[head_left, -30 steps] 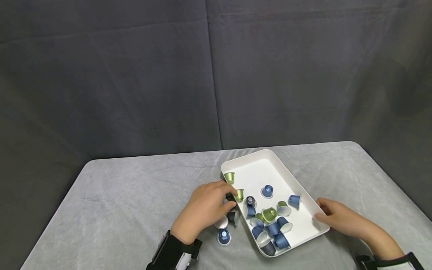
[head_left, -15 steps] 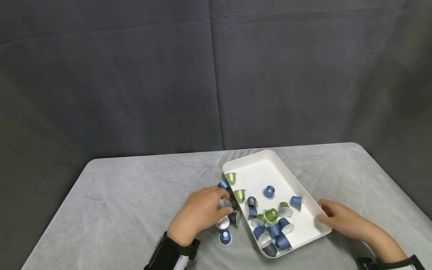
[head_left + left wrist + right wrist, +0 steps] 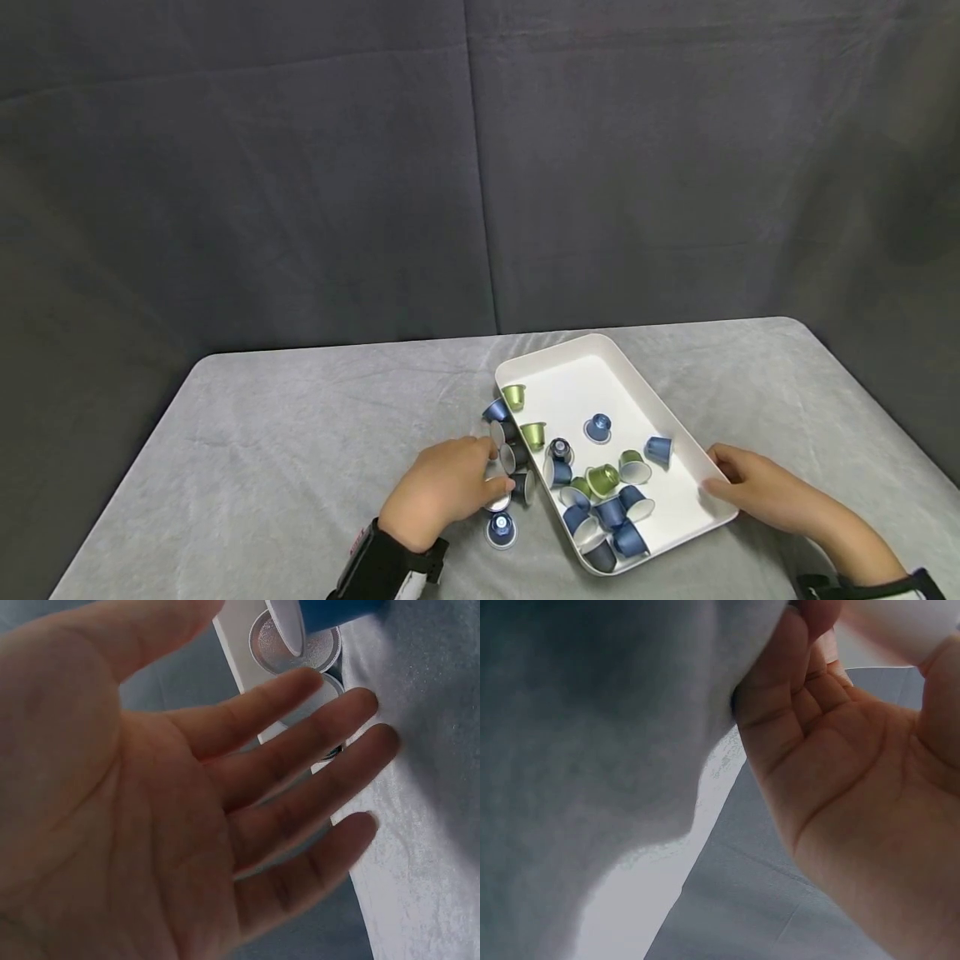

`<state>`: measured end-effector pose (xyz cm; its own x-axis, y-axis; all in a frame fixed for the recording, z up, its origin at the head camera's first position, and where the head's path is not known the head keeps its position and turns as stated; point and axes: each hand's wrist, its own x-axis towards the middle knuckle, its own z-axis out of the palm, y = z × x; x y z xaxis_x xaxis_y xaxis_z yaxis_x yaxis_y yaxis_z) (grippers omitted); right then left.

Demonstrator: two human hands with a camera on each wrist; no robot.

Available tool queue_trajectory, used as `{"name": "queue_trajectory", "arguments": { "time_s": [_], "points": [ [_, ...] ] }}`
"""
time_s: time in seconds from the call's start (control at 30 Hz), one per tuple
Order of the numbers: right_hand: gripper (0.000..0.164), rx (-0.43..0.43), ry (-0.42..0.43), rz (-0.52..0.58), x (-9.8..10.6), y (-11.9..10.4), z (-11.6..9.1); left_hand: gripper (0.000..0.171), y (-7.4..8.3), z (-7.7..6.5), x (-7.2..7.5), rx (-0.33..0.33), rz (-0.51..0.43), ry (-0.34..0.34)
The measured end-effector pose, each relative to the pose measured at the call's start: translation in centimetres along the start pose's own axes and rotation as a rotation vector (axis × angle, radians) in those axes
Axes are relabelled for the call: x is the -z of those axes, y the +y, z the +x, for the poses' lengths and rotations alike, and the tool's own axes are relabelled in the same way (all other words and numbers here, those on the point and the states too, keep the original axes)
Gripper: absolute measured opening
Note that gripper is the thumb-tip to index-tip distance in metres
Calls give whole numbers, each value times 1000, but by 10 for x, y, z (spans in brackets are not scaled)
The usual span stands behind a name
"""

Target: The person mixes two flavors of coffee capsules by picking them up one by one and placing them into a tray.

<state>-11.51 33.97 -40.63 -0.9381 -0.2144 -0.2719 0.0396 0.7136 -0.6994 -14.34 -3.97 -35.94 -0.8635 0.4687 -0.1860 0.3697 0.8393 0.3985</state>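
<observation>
In the head view, a white tray (image 3: 588, 375) lies on the table (image 3: 300, 458), to the right of the middle and reaching almost to the far edge. The right hand (image 3: 765, 490) holds its near right corner, with the thumb over the rim. Inside, a heap of blue and green capsules (image 3: 609, 512) fills the near left corner; two green capsules (image 3: 533, 434) lean by the left wall, and a blue capsule (image 3: 599, 427) sits alone. Outside this wall, dark capsules (image 3: 514, 457) lie in a row; the left hand (image 3: 442, 483) is just beside them, its thumb and forefinger apart. A dark blue capsule (image 3: 501, 528) stands nearer to the table's front edge.

In the left wrist view, the four fingers are spread and hold nothing; silver lids appear behind the fingertips.

In the right wrist view, the fingers are curled and the thumb pinches the tray against them. Blurred grey cloth (image 3: 592, 750) fills the left side.
</observation>
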Motion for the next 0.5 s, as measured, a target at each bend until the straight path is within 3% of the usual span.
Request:
{"name": "queue_trajectory", "arguments": {
  "time_s": [0.2,0.5],
  "points": [
    [16,21,-5,5,0,2,1,39,0,-1,-5,25,19,8],
    [19,19,-26,22,0,7,1,31,2,2,-12,-10,4,7]
  ]
}}
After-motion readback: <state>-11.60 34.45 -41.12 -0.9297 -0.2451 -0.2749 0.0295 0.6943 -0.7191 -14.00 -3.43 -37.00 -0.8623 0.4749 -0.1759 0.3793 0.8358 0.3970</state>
